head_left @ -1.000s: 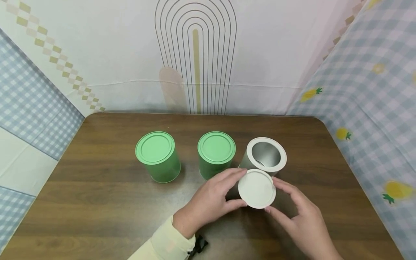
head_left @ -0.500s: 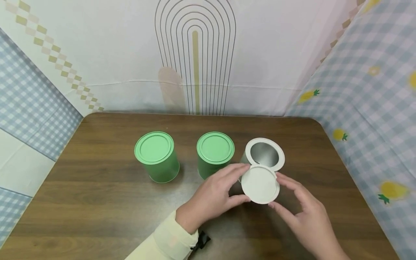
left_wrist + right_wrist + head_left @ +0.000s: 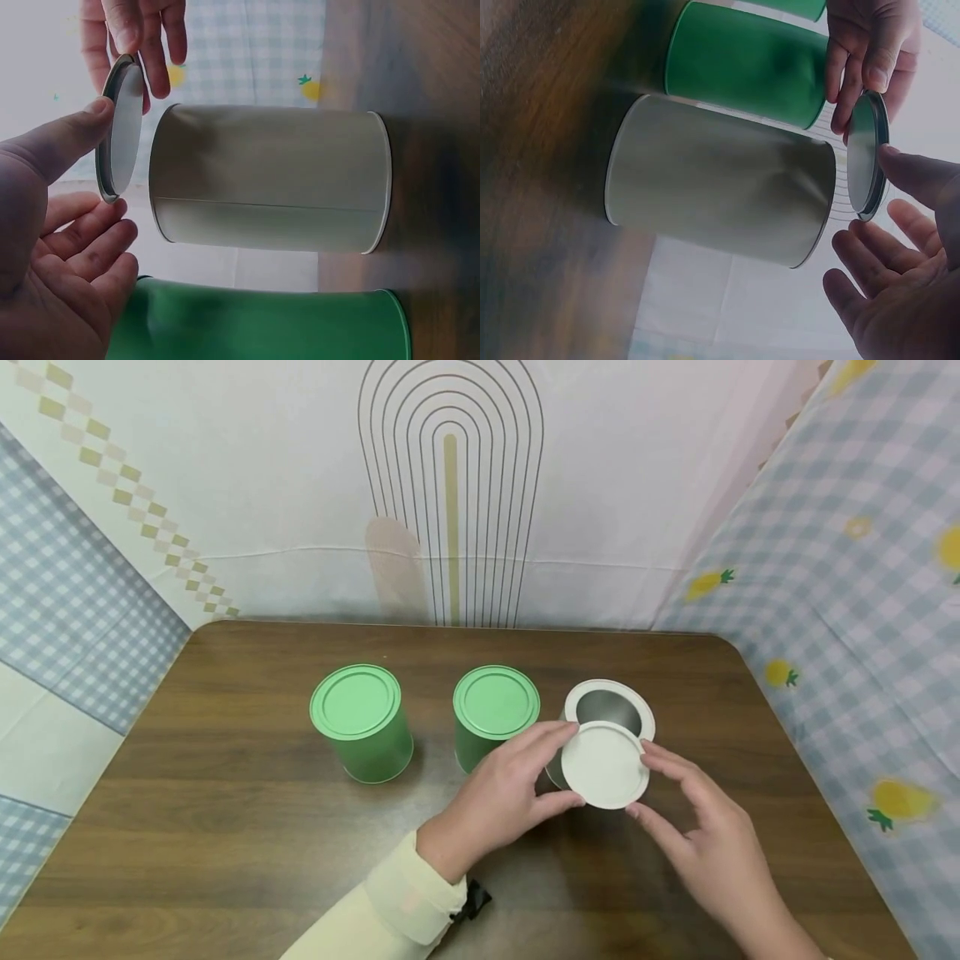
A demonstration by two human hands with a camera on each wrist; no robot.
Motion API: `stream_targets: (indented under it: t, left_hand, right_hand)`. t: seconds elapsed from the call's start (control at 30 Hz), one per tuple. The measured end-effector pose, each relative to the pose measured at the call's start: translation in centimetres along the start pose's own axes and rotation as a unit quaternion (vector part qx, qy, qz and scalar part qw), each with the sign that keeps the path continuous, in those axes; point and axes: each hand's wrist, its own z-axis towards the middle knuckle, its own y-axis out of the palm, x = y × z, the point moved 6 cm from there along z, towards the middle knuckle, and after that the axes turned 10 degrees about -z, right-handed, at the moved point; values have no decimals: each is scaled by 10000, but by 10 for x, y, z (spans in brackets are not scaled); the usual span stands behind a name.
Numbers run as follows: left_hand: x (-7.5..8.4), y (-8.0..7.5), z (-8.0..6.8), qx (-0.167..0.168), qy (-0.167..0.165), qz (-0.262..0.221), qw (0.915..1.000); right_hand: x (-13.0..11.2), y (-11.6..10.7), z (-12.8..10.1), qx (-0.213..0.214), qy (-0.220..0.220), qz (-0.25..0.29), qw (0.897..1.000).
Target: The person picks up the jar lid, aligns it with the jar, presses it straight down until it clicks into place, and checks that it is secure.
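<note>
Since a second ago, the white lid [image 3: 605, 765] has travelled up from in front of the white tin [image 3: 609, 710] to overlap its near rim. From the head view I see my left hand [image 3: 500, 797] and right hand [image 3: 701, 843] pinching the lid's edges; two green tins [image 3: 495, 714] stand left of the white tin. From the left wrist, my thumb [image 3: 71, 139] presses the lid just above the tin's mouth. From the right wrist, fingertips [image 3: 896, 161] clamp the lid's rim, clear of the tin.
</note>
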Motion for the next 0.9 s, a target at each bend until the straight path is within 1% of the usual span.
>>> stream_targets:
  t: [0.2, 0.33, 0.53, 0.7, 0.9]
  left_hand:
    - [-2, 0, 5, -46, -106, 27, 9999]
    - [-2, 0, 8, -56, -210, 62, 9997]
    - [-4, 2, 11, -10, -366, 36, 9993]
    - [-5, 4, 14, 71, -379, -16, 9993]
    - [-7, 5, 16, 142, -389, 97, 9991]
  right_hand:
    - [5, 1, 4, -41, 71, -25, 10000]
    - [6, 2, 8, -34, 38, -5, 10000]
    - [10, 3, 14, -69, 35, -10, 10000]
    - [12, 4, 18, -82, 58, -70, 9999]
    - [14, 5, 24, -148, 44, -210, 9997]
